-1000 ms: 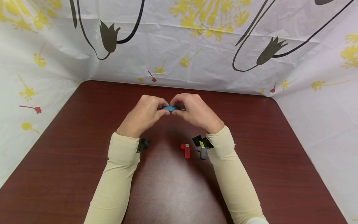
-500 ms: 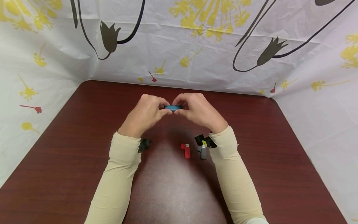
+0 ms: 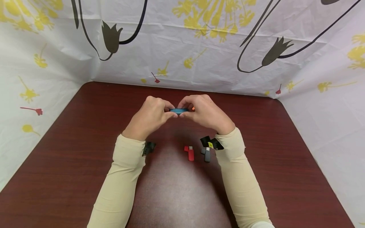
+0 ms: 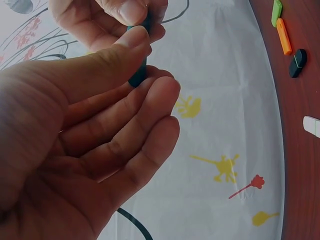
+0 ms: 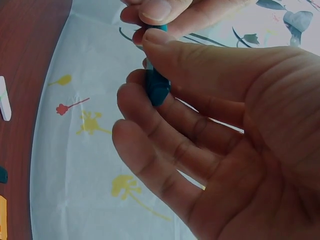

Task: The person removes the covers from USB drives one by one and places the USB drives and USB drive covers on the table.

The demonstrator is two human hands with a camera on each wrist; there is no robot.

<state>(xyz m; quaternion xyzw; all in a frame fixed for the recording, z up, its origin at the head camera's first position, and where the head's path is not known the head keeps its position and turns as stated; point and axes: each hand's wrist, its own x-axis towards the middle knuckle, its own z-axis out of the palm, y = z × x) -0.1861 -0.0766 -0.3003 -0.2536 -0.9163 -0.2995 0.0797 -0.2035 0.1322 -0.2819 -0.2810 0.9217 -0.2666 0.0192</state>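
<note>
Both hands meet over the far middle of the table, holding a small blue USB flash drive [image 3: 178,111] level between them. My left hand [image 3: 151,117] pinches its left end with thumb and fingers. The other end is pinched by my right hand [image 3: 206,114]. In the left wrist view, the flash drive [image 4: 137,76] shows dark teal below the thumb, with the lower fingers loosely bent. Its blunt end [image 5: 158,90] sticks out beneath the right thumb in the right wrist view; its middle is hidden by fingertips.
An uncapped red flash drive [image 3: 190,154] and a grey one [image 3: 207,155] lie nearer me, caps beside them. Green [image 4: 276,12], orange [image 4: 283,36], black [image 4: 297,63] and white [image 4: 312,126] stick-shaped pieces lie on the table in the left wrist view. A patterned sheet [image 3: 182,63] surrounds the table.
Both hands have drifted slightly right with the blue flash drive. The grey drive's metal plug has come out from behind the right wrist, and a bit of orange now shows behind the right hand.
</note>
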